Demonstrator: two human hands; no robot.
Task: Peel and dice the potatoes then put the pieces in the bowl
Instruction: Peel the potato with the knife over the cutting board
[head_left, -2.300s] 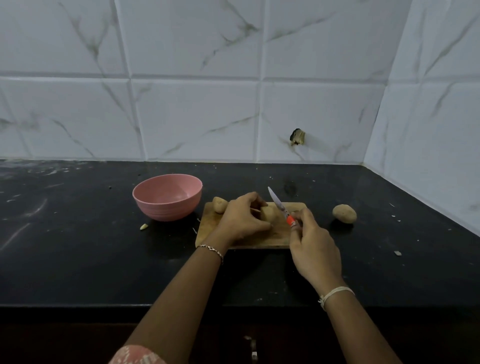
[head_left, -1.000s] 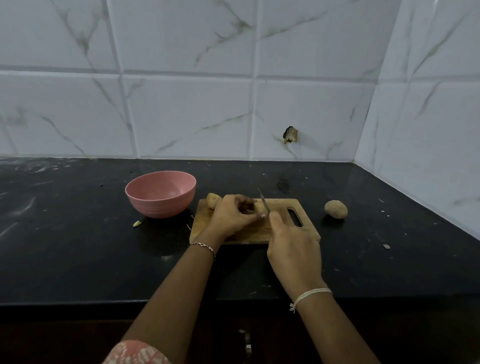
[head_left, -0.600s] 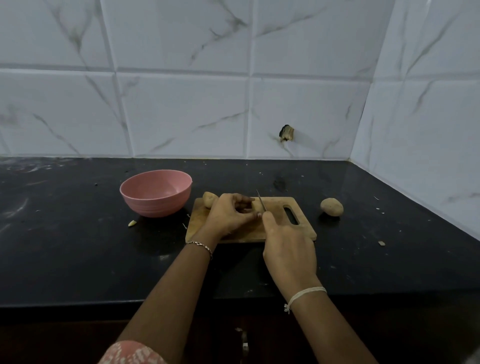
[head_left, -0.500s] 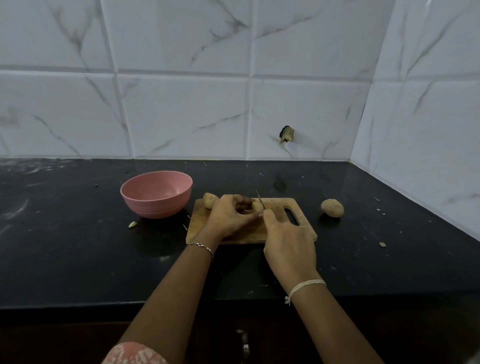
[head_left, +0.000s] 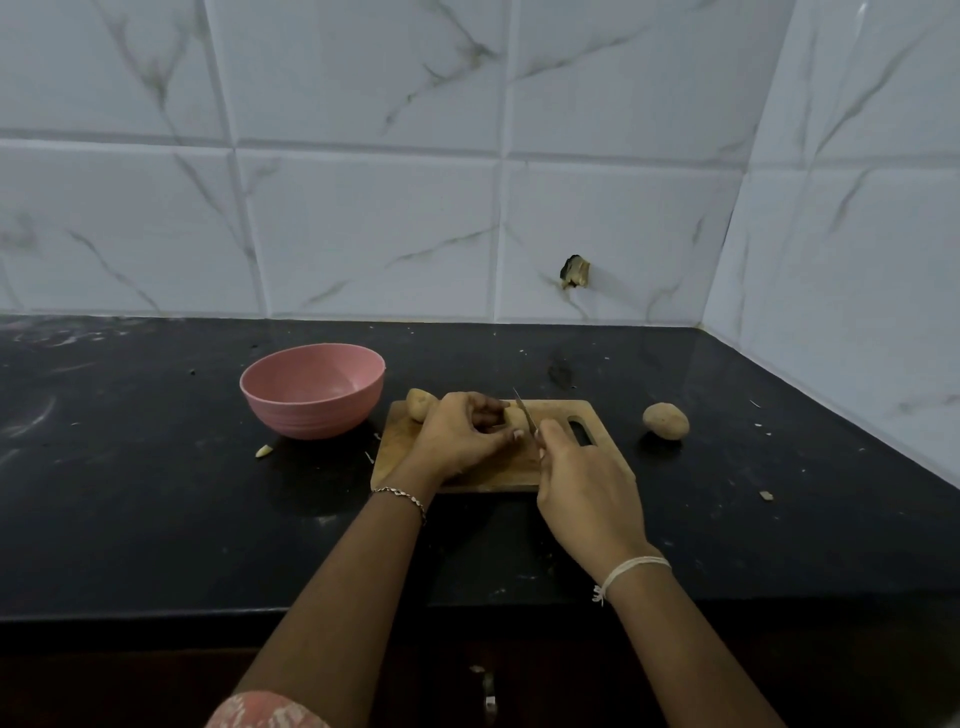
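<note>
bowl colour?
Pink, plain inside, with faint ridges round the outside. The bowl shows clearly in the head view.

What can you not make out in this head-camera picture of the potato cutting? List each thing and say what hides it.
1. Head view: potato piece, mostly covered by the left hand; peeled or not is unclear.
2. Head view: knife handle, buried in the right hand; only the blade shows.
3. Head view: pale scrap by the bowl, too small to identify.
</note>
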